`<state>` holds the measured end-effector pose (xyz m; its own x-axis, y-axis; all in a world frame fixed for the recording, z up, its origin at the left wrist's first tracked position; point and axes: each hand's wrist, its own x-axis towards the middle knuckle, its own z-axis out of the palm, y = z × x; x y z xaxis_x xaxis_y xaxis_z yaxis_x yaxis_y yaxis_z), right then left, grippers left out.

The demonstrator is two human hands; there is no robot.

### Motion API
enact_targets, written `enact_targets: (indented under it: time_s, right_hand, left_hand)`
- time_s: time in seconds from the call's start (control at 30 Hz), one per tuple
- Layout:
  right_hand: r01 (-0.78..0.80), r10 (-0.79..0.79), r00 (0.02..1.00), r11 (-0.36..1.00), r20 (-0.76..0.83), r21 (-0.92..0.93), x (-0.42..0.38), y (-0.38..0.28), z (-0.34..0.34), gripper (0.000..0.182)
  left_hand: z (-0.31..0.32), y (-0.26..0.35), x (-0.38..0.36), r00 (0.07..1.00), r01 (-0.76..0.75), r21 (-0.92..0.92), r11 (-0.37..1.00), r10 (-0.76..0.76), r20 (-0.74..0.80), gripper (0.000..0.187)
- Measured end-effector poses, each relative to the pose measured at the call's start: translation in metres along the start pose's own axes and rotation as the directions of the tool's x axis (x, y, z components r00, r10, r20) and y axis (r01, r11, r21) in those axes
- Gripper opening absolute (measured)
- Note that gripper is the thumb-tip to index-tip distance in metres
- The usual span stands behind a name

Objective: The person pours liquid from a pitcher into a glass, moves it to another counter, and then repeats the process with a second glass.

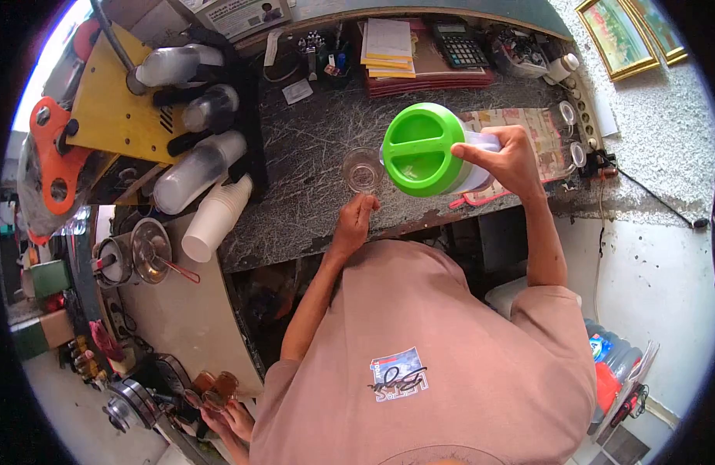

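My right hand is closed round the handle of a clear plastic pitcher with a bright green lid. The pitcher is held above the counter, its lid facing me. Just left of it, a small clear cup stands on the dark, scratched counter. My left hand is a loose fist at the counter's front edge, close below the cup. Nothing shows between its fingers, and the palm side is hidden.
Plastic cups and a stack of white cups stick out from a yellow rack at left. Folders and a calculator lie at the back. Another person's hands hold brownish glasses at lower left.
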<state>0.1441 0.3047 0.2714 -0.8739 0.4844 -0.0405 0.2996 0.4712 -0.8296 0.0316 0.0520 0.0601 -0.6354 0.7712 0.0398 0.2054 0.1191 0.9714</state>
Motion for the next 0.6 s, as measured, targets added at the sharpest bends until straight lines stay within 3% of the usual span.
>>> enact_targets:
  time_s: [0.17,0.43,0.6]
  right_hand:
    - [-0.046,0.047,0.999,0.997,0.019,-0.070,-0.001,-0.020,0.002,0.043]
    - [0.079,-0.074,0.996,0.986,0.039,-0.144,0.002,-0.020,0.005,0.042]
    - [0.053,-0.047,0.998,0.984,0.040,-0.171,0.001,-0.021,0.004,0.041]
  left_hand:
    - [-0.001,-0.016,0.000,0.999,0.014,0.026,1.000,-0.015,0.050,0.041]
    - [0.003,-0.016,0.004,0.997,-0.051,-0.072,0.996,0.055,0.059,0.041]
    - [-0.001,-0.014,0.006,0.997,-0.021,-0.113,0.993,0.029,0.075,0.042]
